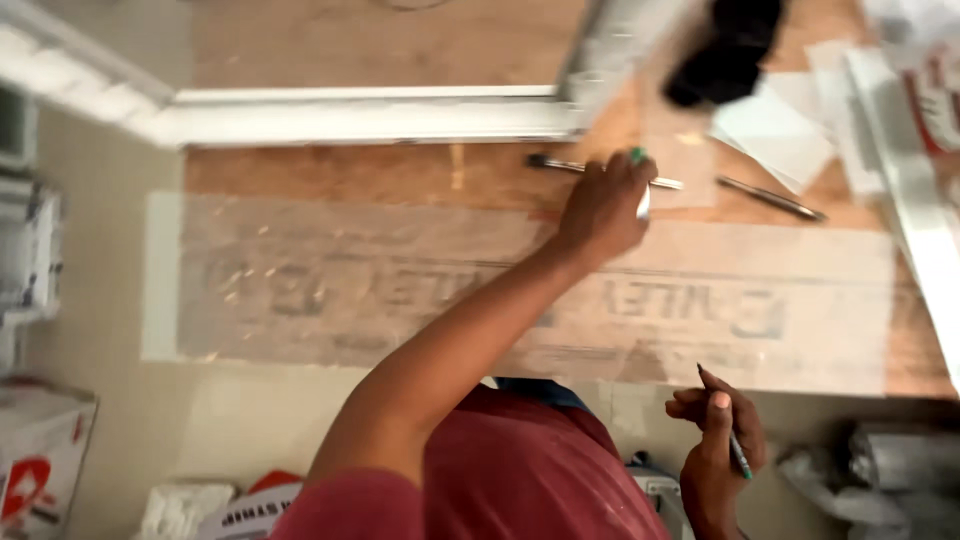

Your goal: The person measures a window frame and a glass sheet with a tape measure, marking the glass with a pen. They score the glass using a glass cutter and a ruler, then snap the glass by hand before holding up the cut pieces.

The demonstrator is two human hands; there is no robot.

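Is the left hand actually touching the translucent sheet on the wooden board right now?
Touching. In the head view the left hand rests on the upper edge of the translucent sheet on the wooden board, with no gap visible beneath it.

Matt brown plywood board, translucent plastic sheet, shiny metal rod, white paper

The left hand reaches forward on an outstretched arm, fingers curled shut, while the right hand stays close to the body, fingers pinched together.
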